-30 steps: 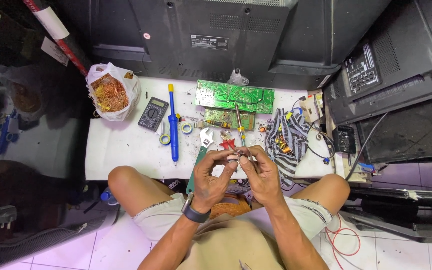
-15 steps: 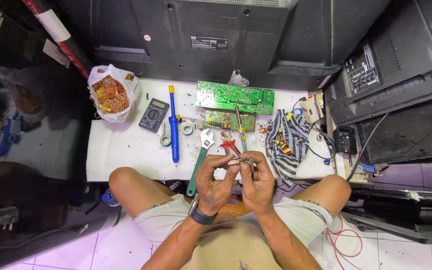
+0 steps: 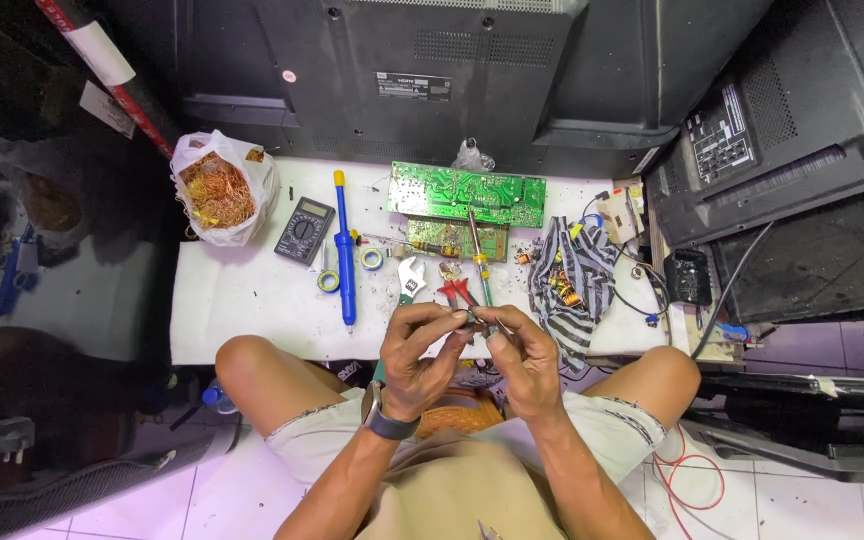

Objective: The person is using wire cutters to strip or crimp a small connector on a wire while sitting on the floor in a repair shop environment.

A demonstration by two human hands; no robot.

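Pinching a small metal part [image 3: 474,320] between both sets of fingertips, your left hand [image 3: 417,355] and right hand [image 3: 524,358] met above your lap. At twelve o'clock lay red-handled pliers [image 3: 455,292], then a soldering iron [image 3: 477,255] and green circuit board [image 3: 466,194]; at ten o'clock, a multimeter [image 3: 304,230].

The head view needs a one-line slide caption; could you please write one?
Seated at a white table, left hand and right hand pinch a small part near green circuit boards.
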